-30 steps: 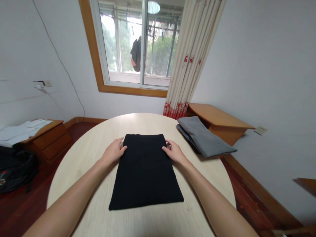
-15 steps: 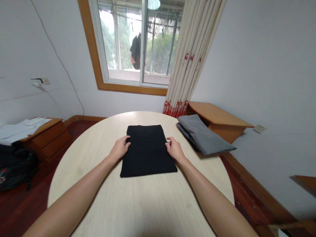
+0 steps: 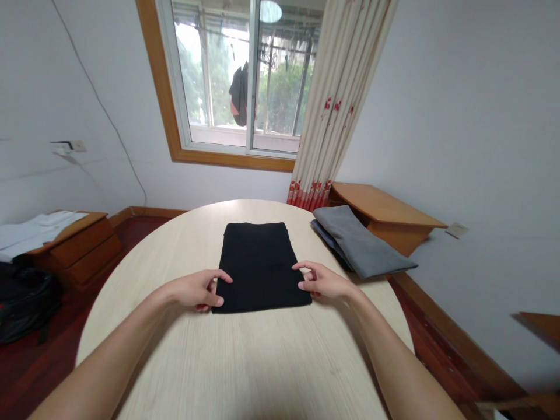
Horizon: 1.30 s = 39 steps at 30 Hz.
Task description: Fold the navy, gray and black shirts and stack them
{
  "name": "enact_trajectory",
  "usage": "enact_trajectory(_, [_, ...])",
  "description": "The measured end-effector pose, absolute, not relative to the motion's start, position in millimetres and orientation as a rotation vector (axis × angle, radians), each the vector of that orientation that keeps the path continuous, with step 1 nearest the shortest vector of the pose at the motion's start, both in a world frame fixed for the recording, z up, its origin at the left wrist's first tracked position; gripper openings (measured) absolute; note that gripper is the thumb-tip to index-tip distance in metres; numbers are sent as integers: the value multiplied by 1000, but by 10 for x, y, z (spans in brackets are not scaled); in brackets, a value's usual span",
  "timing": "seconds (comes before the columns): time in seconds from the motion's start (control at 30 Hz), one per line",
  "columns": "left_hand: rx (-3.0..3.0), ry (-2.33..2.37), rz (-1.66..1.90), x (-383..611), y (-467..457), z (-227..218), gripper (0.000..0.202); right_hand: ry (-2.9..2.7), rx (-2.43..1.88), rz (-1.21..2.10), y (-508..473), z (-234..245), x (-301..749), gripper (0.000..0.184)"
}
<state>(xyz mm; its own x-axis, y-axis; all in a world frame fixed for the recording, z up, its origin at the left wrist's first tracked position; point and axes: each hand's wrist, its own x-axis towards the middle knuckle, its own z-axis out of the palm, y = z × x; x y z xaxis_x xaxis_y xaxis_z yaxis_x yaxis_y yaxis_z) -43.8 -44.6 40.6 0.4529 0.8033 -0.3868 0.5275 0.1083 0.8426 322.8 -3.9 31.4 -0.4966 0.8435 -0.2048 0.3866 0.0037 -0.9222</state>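
A folded black garment [image 3: 260,265] lies flat on the round wooden table [image 3: 245,361], its kind not clear from the folds. Along its left edge is my left hand [image 3: 199,290], index finger resting over the cloth and thumb near the front left corner, with a gap between them. My right hand [image 3: 324,281] is at the right edge, index finger and thumb apart and touching the border of the cloth. Neither hand is closed on the fabric. To the right, a folded grey cloth [image 3: 361,242] rests by the table's edge, some way from my right hand.
A brown wooden desk [image 3: 387,204] stands behind the grey cloth. On the left are a low wooden cabinet [image 3: 83,251] with papers [image 3: 39,230] on it and a black bag [image 3: 26,300]. A window and a patterned curtain [image 3: 336,87] are ahead.
Both hands have slid toward me along the garment's sides, from its upper half to its lower part. The garment stays in place, and the view has shifted slightly.
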Motion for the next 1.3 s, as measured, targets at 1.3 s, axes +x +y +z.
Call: enact_trajectory(1.3, [2234,1797,850,-182,-80,-122,42,-2119,-1643,204,220,-44,2982,49])
